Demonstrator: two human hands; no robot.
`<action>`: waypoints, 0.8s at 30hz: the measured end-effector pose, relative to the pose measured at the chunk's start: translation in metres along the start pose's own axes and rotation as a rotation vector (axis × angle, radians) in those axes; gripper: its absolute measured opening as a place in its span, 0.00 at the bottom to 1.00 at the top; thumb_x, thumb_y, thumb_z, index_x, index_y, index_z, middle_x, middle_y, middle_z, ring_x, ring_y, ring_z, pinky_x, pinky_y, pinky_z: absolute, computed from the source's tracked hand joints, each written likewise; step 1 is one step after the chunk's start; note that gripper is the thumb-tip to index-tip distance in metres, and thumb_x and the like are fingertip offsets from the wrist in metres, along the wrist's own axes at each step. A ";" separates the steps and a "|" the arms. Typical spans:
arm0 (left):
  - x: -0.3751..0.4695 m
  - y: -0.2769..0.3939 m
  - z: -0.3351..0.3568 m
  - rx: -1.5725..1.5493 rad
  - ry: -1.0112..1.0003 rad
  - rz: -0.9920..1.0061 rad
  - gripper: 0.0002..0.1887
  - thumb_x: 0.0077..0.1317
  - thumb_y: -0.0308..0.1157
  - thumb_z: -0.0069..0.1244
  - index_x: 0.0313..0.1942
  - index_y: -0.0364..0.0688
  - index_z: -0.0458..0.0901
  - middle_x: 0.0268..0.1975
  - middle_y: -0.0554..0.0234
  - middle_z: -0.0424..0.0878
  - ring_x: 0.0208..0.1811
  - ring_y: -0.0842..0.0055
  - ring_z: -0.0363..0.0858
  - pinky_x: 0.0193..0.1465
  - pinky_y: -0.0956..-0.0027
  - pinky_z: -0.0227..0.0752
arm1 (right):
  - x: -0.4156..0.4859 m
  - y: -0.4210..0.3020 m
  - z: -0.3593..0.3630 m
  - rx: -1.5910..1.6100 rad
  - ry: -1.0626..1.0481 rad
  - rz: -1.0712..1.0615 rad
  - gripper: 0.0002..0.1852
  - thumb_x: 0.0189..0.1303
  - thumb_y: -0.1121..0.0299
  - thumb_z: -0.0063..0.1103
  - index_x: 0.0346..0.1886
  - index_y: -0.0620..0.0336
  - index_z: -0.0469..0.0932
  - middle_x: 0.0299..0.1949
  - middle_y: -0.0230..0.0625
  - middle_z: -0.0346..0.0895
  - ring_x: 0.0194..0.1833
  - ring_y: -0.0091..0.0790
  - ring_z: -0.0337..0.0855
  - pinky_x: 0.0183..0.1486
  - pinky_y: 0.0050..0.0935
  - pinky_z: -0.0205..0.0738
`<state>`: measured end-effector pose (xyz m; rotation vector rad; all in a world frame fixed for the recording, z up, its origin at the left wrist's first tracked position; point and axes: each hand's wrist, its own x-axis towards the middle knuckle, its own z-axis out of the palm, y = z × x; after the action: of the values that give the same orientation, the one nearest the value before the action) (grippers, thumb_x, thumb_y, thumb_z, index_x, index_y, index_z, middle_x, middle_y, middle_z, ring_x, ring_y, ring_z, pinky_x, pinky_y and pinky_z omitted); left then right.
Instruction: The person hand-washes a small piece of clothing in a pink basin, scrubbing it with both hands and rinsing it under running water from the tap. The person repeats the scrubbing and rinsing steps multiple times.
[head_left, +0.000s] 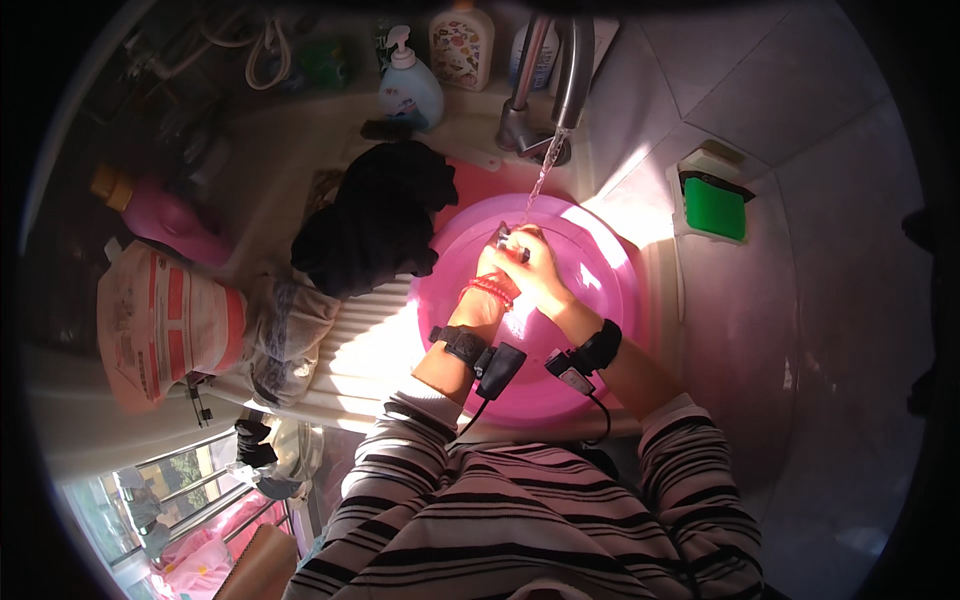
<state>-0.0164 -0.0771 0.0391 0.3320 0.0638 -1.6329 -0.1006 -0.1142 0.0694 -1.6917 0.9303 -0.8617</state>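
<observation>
My left hand (491, 262), with red bead bracelets (487, 289) at its wrist, is pressed together with my right hand (534, 262) above a pink plastic basin (611, 360). Between them is a small dark item (503, 234), perhaps wet cloth; the fingers hide most of it. A stream of water (545, 171) falls from the metal faucet (574, 82) onto or just behind the fingers. Both wrists wear black straps with small devices. Left of the basin, a black cloth bundle (375, 217) lies on the ribbed washboard surface (375, 330) of the sink.
A pump bottle (411, 94) and a flowered bottle (463, 49) stand behind the sink. A green soap bar (714, 208) sits in a dish on the right wall. At left are a pink bottle (176, 217), a printed bag (172, 322) and a grey cloth (289, 330).
</observation>
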 end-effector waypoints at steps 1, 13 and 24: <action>0.004 0.001 0.003 -0.270 -0.103 -0.093 0.14 0.65 0.34 0.36 0.39 0.32 0.74 0.38 0.54 0.78 0.39 0.65 0.77 0.52 0.60 0.69 | 0.000 -0.001 0.005 -0.316 -0.052 -0.122 0.13 0.46 0.72 0.64 0.22 0.63 0.66 0.25 0.38 0.68 0.28 0.36 0.71 0.31 0.31 0.66; 0.001 0.005 0.020 0.014 0.526 -0.025 0.22 0.68 0.49 0.33 0.46 0.40 0.73 0.41 0.58 0.79 0.41 0.65 0.78 0.47 0.62 0.72 | 0.000 0.006 -0.002 -0.444 -0.133 -0.392 0.11 0.62 0.64 0.44 0.40 0.62 0.69 0.41 0.49 0.68 0.45 0.53 0.68 0.46 0.46 0.63; 0.009 -0.015 0.003 0.406 0.643 -0.130 0.14 0.65 0.48 0.36 0.34 0.50 0.74 0.28 0.68 0.77 0.25 0.75 0.73 0.25 0.68 0.67 | 0.013 0.009 -0.004 -0.459 -0.144 0.123 0.10 0.62 0.66 0.47 0.32 0.61 0.74 0.22 0.43 0.73 0.26 0.37 0.75 0.29 0.31 0.69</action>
<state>-0.0319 -0.0855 0.0368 1.1780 0.2439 -1.6032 -0.0993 -0.1293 0.0633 -2.0275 1.1807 -0.4555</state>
